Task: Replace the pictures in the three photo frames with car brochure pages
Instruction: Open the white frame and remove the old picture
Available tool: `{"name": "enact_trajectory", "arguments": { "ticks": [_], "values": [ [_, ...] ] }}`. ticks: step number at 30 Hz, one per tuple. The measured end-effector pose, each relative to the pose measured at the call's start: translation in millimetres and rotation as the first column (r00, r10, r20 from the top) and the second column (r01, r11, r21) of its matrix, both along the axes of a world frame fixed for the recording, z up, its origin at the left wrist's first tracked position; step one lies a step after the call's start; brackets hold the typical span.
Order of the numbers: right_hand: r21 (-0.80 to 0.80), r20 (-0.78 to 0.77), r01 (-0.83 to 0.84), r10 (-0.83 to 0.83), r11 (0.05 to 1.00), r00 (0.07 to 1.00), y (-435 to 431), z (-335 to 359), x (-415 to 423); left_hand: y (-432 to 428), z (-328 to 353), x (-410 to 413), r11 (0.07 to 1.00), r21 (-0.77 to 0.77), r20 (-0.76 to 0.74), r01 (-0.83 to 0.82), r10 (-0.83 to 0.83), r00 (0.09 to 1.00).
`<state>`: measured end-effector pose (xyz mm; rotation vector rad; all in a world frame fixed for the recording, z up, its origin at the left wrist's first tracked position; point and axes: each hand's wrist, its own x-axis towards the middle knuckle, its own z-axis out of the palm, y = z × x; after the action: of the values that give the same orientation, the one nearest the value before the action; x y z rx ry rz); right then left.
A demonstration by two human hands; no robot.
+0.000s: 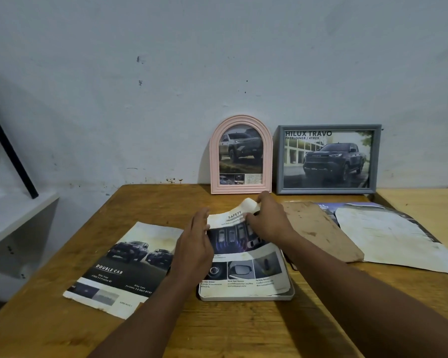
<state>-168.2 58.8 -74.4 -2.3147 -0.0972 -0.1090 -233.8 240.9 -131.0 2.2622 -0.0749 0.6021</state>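
A pale photo frame [246, 297] lies flat on the table in front of me. A "Safety" brochure page [246, 270] lies on top of it, larger than the frame. My left hand [194, 244] rests with straight fingers against the page's left edge. My right hand [267, 220] pinches the page's top edge and curls it over. A pink arched frame [241, 155] and a grey rectangular frame [327, 159] stand against the wall, each showing a pickup truck picture.
A "Double Cab" brochure page [124, 270] lies at the left of the wooden table [166, 326]. A brown backing board [318, 231] and loose papers [388, 236] lie at the right. A white shelf [16, 218] stands left of the table.
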Motion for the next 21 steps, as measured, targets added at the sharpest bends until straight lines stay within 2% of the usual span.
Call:
{"name": "enact_trajectory", "arguments": {
  "ticks": [4, 9, 13, 16, 19, 21],
  "values": [
    [0.245, 0.020, -0.055, 0.052, 0.968, 0.998, -8, 17, -4, 3, 4, -1, 0.999, -0.031, -0.008, -0.040, 0.039, 0.999],
    [0.406, 0.038, -0.089, 0.080, 0.910, 0.996, -23, 42, -9, 2, 23, 2, 0.997, -0.027, 0.028, -0.076, 0.076, 0.997],
    [0.492, 0.012, -0.068, 0.071, 0.868, 0.997, -44, 59, -12, -25, 51, 4, 0.977, -0.212, -0.045, -0.017, 0.008, 0.999],
    [0.530, 0.001, -0.022, 0.025, 0.848, 1.000, -70, 67, -14, -58, 69, 12, 0.900, -0.434, -0.131, 0.034, -0.101, 0.986],
    [0.574, -0.029, 0.045, -0.035, 0.817, 0.999, -101, 73, -16, -93, 79, 21, 0.858, -0.510, -0.094, 0.058, -0.123, 0.988],
    [0.656, -0.109, 0.089, -0.023, 0.749, 0.994, -126, 75, -18, -115, 84, 28, 0.834, -0.551, -0.073, 0.038, -0.094, 0.993]
  ]
}}
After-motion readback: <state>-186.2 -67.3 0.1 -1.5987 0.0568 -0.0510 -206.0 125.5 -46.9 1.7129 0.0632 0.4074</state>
